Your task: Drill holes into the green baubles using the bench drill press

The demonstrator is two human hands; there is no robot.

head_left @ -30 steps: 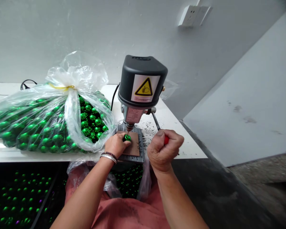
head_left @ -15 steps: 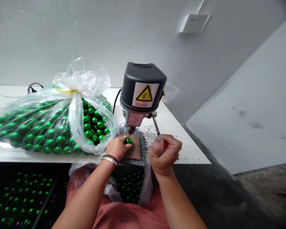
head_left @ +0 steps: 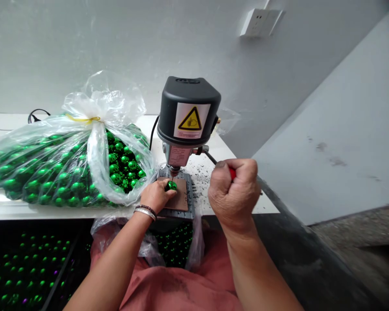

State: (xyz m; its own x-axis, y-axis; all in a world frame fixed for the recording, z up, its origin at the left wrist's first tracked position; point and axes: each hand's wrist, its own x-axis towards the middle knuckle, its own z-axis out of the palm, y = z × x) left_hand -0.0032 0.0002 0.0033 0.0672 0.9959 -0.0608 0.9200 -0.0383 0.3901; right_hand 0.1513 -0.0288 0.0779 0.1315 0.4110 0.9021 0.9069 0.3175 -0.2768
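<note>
As left hand (head_left: pixel 154 195) pinches ball (head_left: pixel 173 185), right hand (head_left: pixel 235 190) fisted (round lever (head_left: pixel 211 158)).

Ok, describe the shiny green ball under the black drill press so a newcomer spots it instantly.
Find the black drill press on the white table, then its flat brown board. The shiny green ball there is held by the left hand, unlike those in the clear plastic bag.

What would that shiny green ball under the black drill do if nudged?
Being round, the shiny green ball would probably roll across the flat brown board if the left hand released it. Its glossy surface may feel slippery.
</note>
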